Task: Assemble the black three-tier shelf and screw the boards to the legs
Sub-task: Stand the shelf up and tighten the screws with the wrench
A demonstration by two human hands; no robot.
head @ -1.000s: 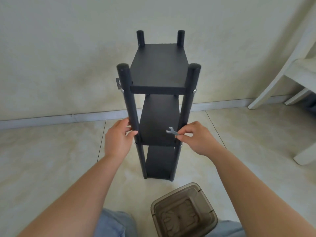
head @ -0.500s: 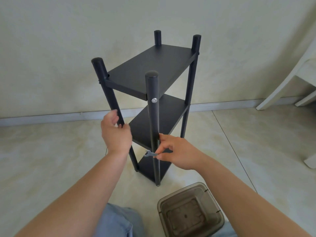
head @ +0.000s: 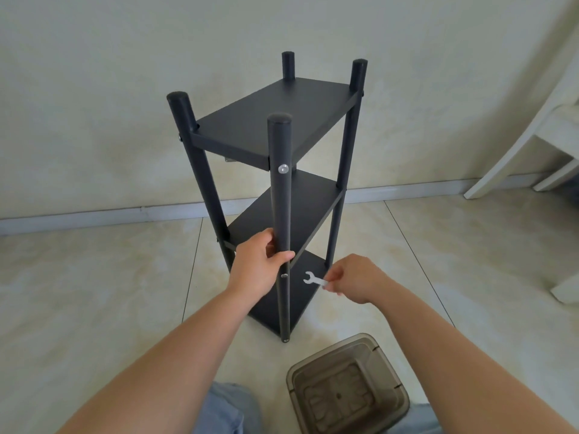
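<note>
Black shelf (head: 275, 126) upright; left hand (head: 255, 270) grips leg (head: 281, 198), right hand (head: 357, 278) pinches wrench (head: 315, 279)

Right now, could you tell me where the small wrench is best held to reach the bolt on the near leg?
Hold the wrench by its plain handle end, from the right, as the right hand pinches it. That leaves the open jaw end free and pointing left toward the bolt on the near leg, which the left hand steadies.
</note>
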